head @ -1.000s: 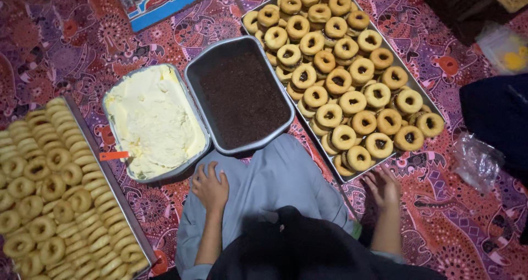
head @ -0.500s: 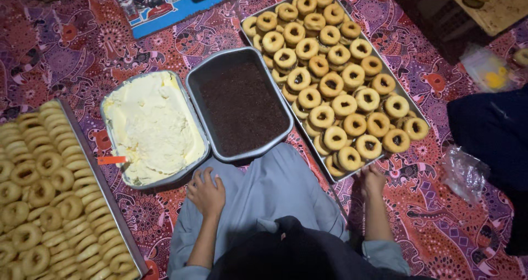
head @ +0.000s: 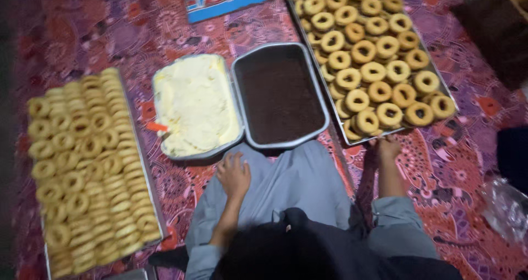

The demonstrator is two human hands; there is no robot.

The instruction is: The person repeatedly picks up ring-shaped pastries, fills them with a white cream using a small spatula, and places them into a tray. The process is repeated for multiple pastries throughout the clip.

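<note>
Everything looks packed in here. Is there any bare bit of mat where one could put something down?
Bare patterned mat lies beyond the tray of stacked rings and the cream pan, and right of the doughnut tray, near the right hand. The cream pan, dark pan and doughnut tray sit edge to edge, with knees just behind.

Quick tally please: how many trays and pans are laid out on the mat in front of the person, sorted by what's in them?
Trays of ring pastries: 2, the left tray and the right tray
Pan of pale cream: 1
Pan of dark brown filling: 1
Total: 4

The right hand touches the right tray's near edge; the left hand rests on the knee.
</note>
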